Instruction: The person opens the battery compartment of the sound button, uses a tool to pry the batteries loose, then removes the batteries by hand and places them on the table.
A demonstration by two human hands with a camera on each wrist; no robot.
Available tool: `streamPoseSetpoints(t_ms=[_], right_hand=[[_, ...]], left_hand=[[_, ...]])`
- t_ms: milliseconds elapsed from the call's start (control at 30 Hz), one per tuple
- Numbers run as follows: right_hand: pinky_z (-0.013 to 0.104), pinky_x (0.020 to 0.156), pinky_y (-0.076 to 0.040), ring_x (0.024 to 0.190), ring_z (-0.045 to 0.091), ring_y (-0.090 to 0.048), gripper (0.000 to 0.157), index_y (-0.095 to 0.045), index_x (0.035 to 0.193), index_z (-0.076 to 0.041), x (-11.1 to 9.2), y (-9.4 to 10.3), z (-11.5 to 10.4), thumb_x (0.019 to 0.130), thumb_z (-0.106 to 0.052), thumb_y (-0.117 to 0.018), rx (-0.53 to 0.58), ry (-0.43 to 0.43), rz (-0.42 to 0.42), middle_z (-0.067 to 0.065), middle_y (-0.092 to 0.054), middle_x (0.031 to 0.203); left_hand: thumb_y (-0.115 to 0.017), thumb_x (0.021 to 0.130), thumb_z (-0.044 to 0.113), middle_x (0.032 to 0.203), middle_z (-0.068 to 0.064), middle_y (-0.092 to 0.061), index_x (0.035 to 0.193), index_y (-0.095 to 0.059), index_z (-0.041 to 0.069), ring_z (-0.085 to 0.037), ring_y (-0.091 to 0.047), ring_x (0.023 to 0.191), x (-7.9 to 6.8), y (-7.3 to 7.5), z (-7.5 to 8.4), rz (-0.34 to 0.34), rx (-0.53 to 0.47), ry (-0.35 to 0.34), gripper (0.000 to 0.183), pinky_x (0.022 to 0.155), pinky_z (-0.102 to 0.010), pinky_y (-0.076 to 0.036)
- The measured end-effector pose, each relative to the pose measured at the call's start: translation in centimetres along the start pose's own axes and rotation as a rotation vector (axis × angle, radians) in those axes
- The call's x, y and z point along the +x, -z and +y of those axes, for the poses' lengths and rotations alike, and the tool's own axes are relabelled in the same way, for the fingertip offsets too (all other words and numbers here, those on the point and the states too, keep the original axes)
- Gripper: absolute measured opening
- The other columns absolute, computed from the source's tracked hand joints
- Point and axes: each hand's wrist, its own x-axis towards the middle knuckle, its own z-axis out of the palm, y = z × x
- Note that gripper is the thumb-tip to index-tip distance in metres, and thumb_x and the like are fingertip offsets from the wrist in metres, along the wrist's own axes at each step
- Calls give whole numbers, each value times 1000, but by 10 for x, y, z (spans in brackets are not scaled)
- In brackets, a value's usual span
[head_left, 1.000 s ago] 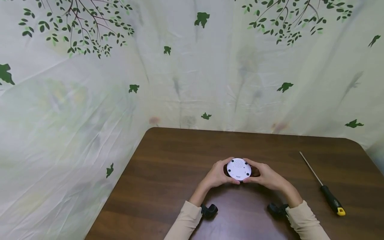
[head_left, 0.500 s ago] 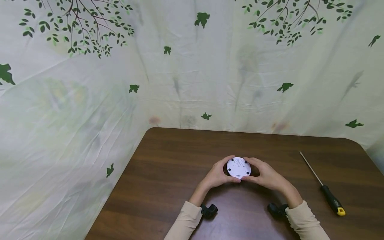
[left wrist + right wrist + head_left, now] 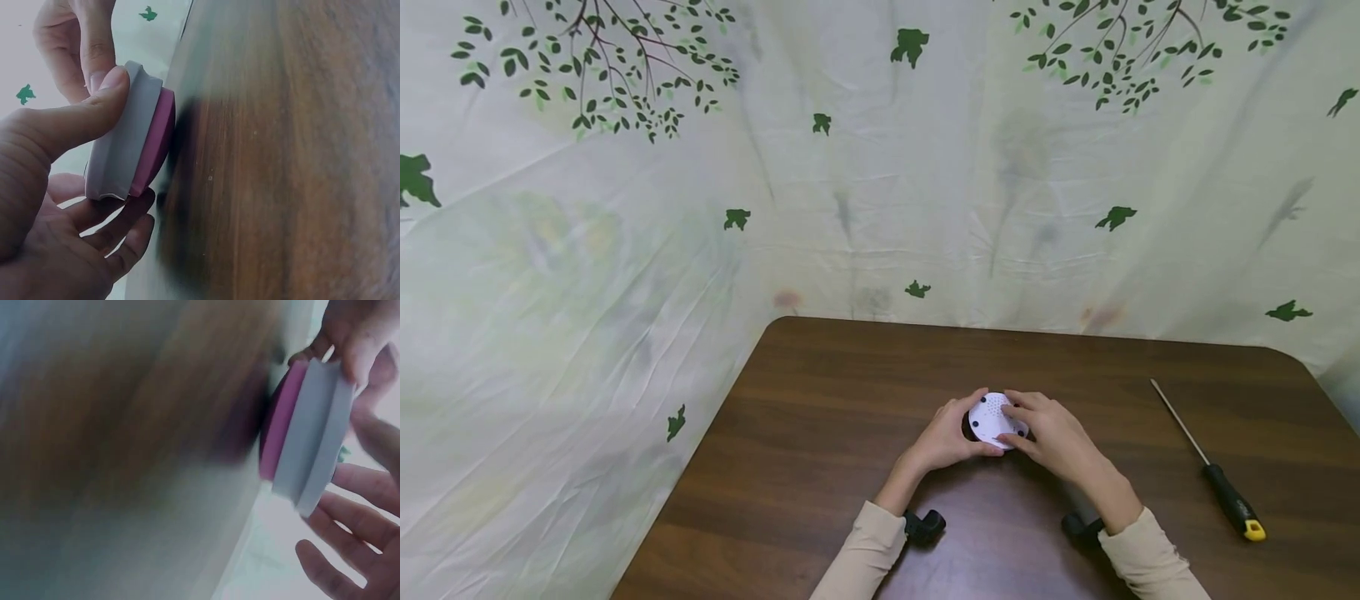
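A round white device [image 3: 987, 423] faces up, with a patch of small holes and several black dots near its rim. The left wrist view shows its stepped pale side [image 3: 122, 137] and a pink base [image 3: 155, 144] underneath, close over the table. My left hand [image 3: 946, 435] grips it by the rim, thumb on the near edge and fingers round the far side. My right hand [image 3: 1056, 429] reaches over the white face with thumb and forefinger apart, covering part of its right side. In the right wrist view that hand's other fingers [image 3: 356, 519] are spread beside the rim.
To the right on the brown wooden table [image 3: 850, 383] lies a screwdriver [image 3: 1228, 500] with a black and yellow handle, its shaft pointing away. A black wrist camera [image 3: 925, 527] sits on each wrist. A leaf-printed cloth [image 3: 865, 208] hangs behind the table.
My right hand has left the device's right rim and moved left over its white face. My left hand keeps its grip, and the screwdriver lies as before.
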Motion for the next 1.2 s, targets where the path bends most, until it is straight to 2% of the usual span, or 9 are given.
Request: streamPoseSetpoints(t_ms=[100, 300, 633, 733, 967, 1200], right_hand=[[57, 87, -57, 116, 40, -68, 40, -77, 113, 3, 0, -1, -6, 82, -19, -87, -36, 32, 19, 24, -70, 129], [57, 87, -57, 116, 38, -70, 39, -77, 115, 2, -1, 0, -8, 84, -20, -86, -49, 21, -7, 25, -70, 130], [49, 81, -61, 103, 37, -75, 35, -77, 116, 0, -1, 4, -9, 87, -19, -83, -50, 23, -40, 24, -70, 131], [50, 86, -59, 107, 35, -74, 34, -78, 113, 0, -1, 1, -11, 85, -17, -85, -80, 50, -9, 23, -72, 128], [49, 91, -58, 100, 30, -76, 25, -72, 98, -1, -1, -12, -15, 78, -8, -86, -215, 205, 135, 16, -78, 109], [55, 92, -53, 97, 27, -77, 23, -70, 94, -5, -1, -19, -13, 75, -2, -84, -279, 215, 174, 13, -79, 105]], left_hand=[[-89, 83, 37, 147, -9, -61, 159, -42, 8, -25, -56, 129, -2, 1, 0, -4, 15, -4, 94, 107, -37, -48], [-89, 83, 37, 149, -8, -60, 158, -42, 7, -23, -55, 128, -3, 1, 2, 1, 26, -12, 93, 106, -34, -48], [-88, 84, 35, 147, -11, -61, 157, -43, 4, -24, -56, 126, -3, 2, 5, 3, 23, -18, 92, 105, -33, -48], [-88, 84, 35, 147, -12, -61, 157, -43, 3, -25, -56, 128, -3, 1, 5, 2, 20, -15, 91, 106, -33, -48], [-85, 86, 39, 151, -13, -57, 158, -42, 6, -25, -55, 130, -2, -3, 5, 9, 4, 50, 89, 107, -34, -48], [-85, 85, 40, 143, -15, -62, 153, -49, 5, -28, -57, 127, 0, -7, 8, 61, 10, 69, 85, 106, -36, -49]])
